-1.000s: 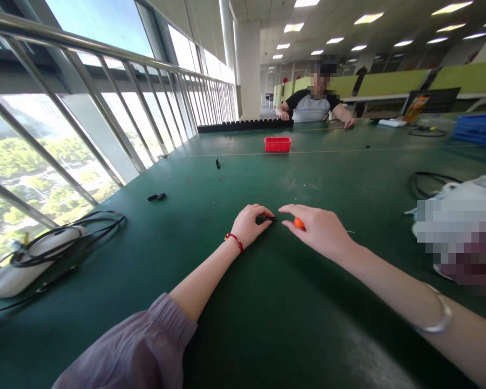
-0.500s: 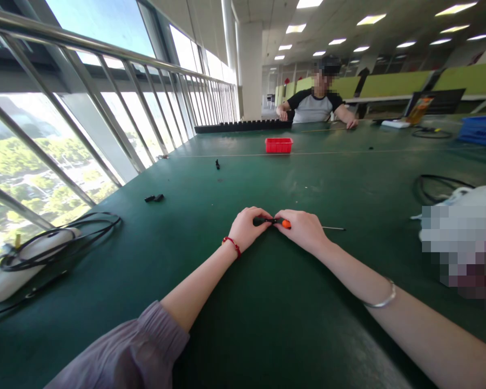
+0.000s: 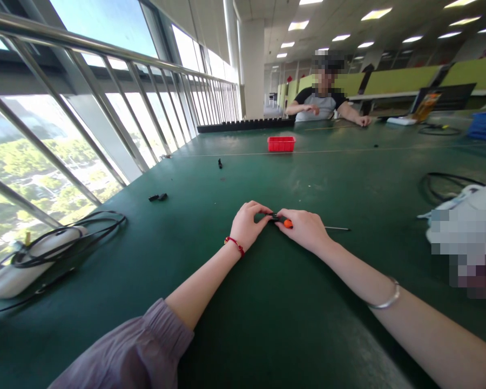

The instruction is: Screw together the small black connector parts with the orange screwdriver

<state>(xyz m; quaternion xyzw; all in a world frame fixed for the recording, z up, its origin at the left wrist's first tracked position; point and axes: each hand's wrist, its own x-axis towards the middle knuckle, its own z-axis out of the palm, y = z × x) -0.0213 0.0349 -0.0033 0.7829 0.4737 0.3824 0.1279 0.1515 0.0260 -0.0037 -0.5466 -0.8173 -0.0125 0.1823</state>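
My left hand [image 3: 249,224] rests on the green table [image 3: 267,324], fingers curled round a small black part [image 3: 272,217]. Touching it from the right, my right hand [image 3: 303,229] pinches an orange piece [image 3: 287,223] against that black part. The two hands meet fingertip to fingertip at the table's middle. A thin metal rod [image 3: 338,228] lies on the table just right of my right hand. Much of both small pieces is hidden by my fingers.
Two small black parts [image 3: 157,197] and another [image 3: 220,162] lie further left. A red basket [image 3: 281,143] and a long black strip [image 3: 245,125] sit at the far end, where another person is seated. A white device with cables [image 3: 32,259] lies left; a cable coil [image 3: 445,186] right.
My right hand moved left from apart to touching my left hand, bringing the orange piece against the black part. The far person raised one arm.
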